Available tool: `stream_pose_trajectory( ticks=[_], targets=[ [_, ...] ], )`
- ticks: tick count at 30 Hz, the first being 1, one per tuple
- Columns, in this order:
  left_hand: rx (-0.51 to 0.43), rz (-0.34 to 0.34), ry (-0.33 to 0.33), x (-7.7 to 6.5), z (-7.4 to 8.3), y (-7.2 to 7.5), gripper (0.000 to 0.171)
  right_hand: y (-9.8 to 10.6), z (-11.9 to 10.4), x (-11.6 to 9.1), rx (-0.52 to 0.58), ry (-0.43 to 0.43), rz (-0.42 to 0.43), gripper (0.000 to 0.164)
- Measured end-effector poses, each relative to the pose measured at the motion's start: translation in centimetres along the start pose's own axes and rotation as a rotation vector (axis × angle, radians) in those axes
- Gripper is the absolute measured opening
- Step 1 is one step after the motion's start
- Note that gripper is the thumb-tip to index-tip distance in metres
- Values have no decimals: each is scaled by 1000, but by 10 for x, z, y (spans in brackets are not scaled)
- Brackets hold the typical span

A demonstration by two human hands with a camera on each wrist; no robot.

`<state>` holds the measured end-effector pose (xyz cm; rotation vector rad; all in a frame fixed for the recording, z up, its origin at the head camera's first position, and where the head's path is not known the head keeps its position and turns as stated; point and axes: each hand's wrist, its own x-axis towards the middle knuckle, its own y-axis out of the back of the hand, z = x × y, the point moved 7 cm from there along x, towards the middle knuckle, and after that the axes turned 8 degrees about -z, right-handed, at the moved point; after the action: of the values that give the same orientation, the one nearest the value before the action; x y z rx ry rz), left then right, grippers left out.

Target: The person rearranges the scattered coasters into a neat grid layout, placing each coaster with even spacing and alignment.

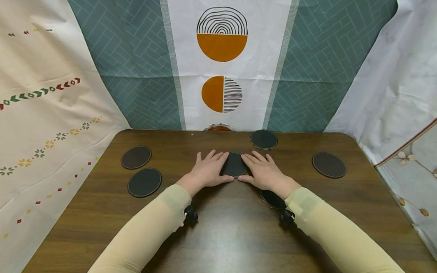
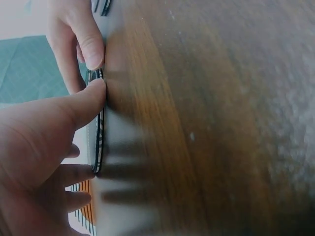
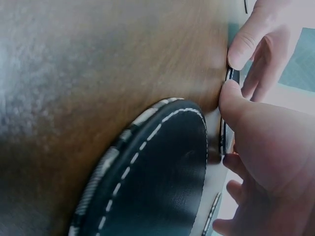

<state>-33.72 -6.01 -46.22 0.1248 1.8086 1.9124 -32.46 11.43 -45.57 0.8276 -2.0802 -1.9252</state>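
Toward the far side of the wooden table (image 1: 228, 240), I am watching from my distant seat as the left hand (image 1: 210, 169) and the right hand (image 1: 264, 172) are holding one black disc (image 1: 234, 165) between them. Each thumb is pressing the near rim while each forefinger is bracing farther along the edge, the other fingers spreading loose. I am not managing to tell whether it is clearing the wood.

I am judging it light, fairly stiff and hard to break, with slight leathery give (the stitching on its neighbour is suggesting a coaster). Its smooth face is probably offering little purchase, so I am favouring the rim, thumb opposite forefinger.

Nearer me, a stitched disc (image 1: 270, 201) is lying partly under the right wrist; beyond, a back disc (image 1: 264, 139) is resting by the table's far edge. Farther out, a right-side disc (image 1: 329, 165) is sitting alone, while a brown disc (image 1: 136, 157) and a dark disc (image 1: 144, 182) are lying close together at left.
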Motion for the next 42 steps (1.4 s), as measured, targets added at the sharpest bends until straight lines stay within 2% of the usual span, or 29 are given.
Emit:
stream_pose_trajectory(
  ticks=[16,42],
  targets=[
    [-6,20,-17,-6,5,0,97,0,-5,-7,-11,19,46,83],
    [-32,48,-42,-31,18,-9,99,-5,-18,-30,-64,58,91,83]
  ],
)
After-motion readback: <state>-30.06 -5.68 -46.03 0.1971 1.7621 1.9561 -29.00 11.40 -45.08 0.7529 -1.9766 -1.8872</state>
